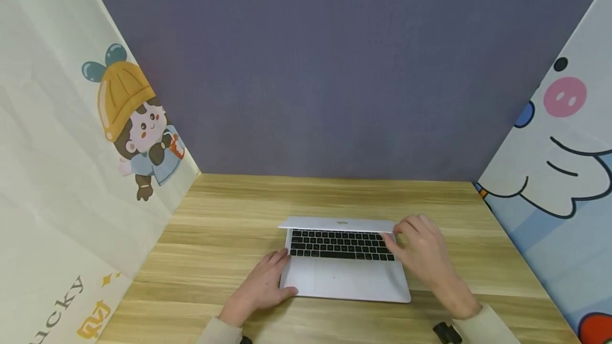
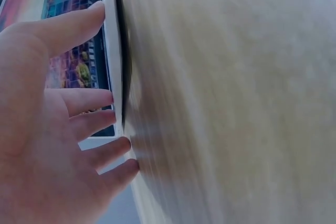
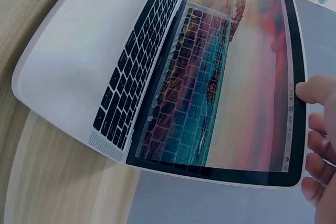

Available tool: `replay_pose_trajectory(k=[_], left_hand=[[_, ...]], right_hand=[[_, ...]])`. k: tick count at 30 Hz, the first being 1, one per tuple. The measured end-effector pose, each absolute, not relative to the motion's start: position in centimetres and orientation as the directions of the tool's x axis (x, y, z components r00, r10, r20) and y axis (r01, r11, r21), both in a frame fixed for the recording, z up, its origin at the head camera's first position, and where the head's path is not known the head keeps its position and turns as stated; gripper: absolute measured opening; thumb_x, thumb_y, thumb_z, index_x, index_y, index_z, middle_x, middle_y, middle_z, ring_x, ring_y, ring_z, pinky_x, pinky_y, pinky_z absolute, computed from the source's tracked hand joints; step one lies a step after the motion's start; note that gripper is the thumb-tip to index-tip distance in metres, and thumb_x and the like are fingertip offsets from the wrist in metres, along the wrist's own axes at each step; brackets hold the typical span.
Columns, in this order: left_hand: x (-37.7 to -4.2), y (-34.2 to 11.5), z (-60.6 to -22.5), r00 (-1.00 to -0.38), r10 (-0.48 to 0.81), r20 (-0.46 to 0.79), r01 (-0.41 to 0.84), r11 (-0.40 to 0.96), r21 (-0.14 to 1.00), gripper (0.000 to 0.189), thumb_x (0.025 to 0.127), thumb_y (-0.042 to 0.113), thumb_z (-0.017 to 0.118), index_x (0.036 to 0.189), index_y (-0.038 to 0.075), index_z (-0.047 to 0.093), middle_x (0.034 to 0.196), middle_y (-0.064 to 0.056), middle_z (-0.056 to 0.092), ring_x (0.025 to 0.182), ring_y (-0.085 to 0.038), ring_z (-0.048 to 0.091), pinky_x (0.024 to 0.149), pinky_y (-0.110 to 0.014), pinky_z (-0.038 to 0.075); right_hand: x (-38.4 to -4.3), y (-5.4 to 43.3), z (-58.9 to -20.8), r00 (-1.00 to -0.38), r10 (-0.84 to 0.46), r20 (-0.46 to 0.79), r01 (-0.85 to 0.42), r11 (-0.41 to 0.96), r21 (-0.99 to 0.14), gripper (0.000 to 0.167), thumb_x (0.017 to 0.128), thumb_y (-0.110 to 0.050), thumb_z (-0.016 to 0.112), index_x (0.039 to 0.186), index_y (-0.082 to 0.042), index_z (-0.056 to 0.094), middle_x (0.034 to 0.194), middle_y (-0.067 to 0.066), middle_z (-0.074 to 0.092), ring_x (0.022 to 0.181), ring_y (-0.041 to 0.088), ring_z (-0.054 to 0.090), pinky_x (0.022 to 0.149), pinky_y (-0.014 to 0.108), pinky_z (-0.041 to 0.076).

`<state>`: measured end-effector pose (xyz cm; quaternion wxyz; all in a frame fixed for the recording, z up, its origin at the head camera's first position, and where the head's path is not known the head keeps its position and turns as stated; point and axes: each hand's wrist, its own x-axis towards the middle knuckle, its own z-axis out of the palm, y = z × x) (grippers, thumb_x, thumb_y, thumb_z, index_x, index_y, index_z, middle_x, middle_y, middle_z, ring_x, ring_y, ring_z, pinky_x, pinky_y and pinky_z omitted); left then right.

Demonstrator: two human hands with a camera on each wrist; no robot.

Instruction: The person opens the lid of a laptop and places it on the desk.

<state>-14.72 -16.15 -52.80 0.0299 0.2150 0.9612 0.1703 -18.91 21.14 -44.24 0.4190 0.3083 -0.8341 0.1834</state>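
A silver laptop (image 1: 354, 280) lies on the wooden table with its lid (image 1: 313, 222) partly raised, leaning forward over the keyboard (image 3: 142, 51). In the right wrist view its lit screen (image 3: 252, 93) shows a colourful picture and a keyboard reflection. My right hand (image 1: 424, 248) pinches the lid near its right corner, thumb on the screen's border and fingers behind. At the base's left side rests my left hand (image 1: 262, 284), fingers extended along the edge and thumb by the front corner. The left wrist view shows that hand (image 2: 47, 135) with its fingers spread loosely.
The wooden table (image 1: 239, 200) meets a dark grey-blue panel (image 1: 306, 78) at the back. Cartoon-printed sheets stand on both sides, the left sheet (image 1: 52, 137) and the right sheet (image 1: 521, 174). A dark strap (image 1: 447, 332) is at my right wrist.
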Motion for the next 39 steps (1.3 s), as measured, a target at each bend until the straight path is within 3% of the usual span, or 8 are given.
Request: replay_pose_trajectory(k=[4, 11, 18, 24, 39], left_hand=[[-14.8, -16.4, -52.9, -0.901, 0.433, -0.001, 0.402, 0.839, 0.367, 0.088, 0.088, 0.053, 0.07, 0.149, -0.003, 0.045, 0.159, -0.021, 0.037, 0.142, -0.048, 0.036, 0.117, -0.059, 0.03], [-14.8, -16.7, -52.9, -0.893, 0.446, -0.06, 0.396, 0.842, 0.365, 0.096, 0.089, 0.063, 0.065, 0.154, -0.002, 0.038, 0.163, -0.02, 0.03, 0.146, -0.046, 0.031, 0.118, -0.06, 0.027], [-14.8, -16.7, -52.8, -0.896, 0.432, -0.098, 0.371, 0.853, 0.366, 0.098, 0.09, 0.065, 0.063, 0.157, 0.0, 0.033, 0.165, -0.018, 0.027, 0.147, -0.046, 0.028, 0.119, -0.062, 0.025], [-15.0, -16.7, -52.6, -0.901, 0.421, -0.102, 0.36, 0.858, 0.366, 0.098, 0.088, 0.066, 0.064, 0.157, 0.003, 0.036, 0.164, -0.016, 0.03, 0.146, -0.049, 0.029, 0.116, -0.068, 0.023], [-15.1, -16.8, -52.8, -0.909, 0.408, -0.085, 0.353, 0.862, 0.364, 0.098, 0.086, 0.065, 0.067, 0.156, 0.003, 0.037, 0.163, -0.013, 0.033, 0.145, -0.046, 0.032, 0.116, -0.069, 0.024]], right_hand=[[-19.1, 21.2, -44.1, -0.483, -0.358, 0.799, -0.662, 0.747, -0.065, 0.038, 0.09, -0.036, 0.065, 0.073, -0.003, 0.069, 0.077, 0.007, 0.065, 0.07, 0.025, 0.058, 0.06, 0.039, 0.048], [-19.7, 21.3, -43.7, -0.49, -0.358, 0.795, -0.657, 0.751, -0.067, 0.047, 0.096, -0.044, 0.059, 0.073, -0.004, 0.069, 0.077, 0.007, 0.066, 0.07, 0.026, 0.058, 0.061, 0.041, 0.049], [-20.3, 21.3, -43.4, -0.48, -0.357, 0.801, -0.67, 0.739, -0.073, 0.034, 0.088, -0.035, 0.068, 0.074, -0.004, 0.069, 0.077, 0.006, 0.066, 0.071, 0.025, 0.058, 0.06, 0.04, 0.049], [-20.5, 21.3, -43.2, -0.456, -0.363, 0.812, -0.674, 0.737, -0.049, 0.033, 0.087, -0.034, 0.069, 0.073, -0.004, 0.069, 0.076, 0.006, 0.066, 0.069, 0.024, 0.057, 0.058, 0.039, 0.047], [-21.0, 21.2, -43.0, -0.489, -0.331, 0.807, -0.636, 0.768, -0.071, 0.03, 0.084, -0.031, 0.074, 0.075, -0.003, 0.07, 0.075, 0.007, 0.065, 0.07, 0.027, 0.057, 0.062, 0.043, 0.047]])
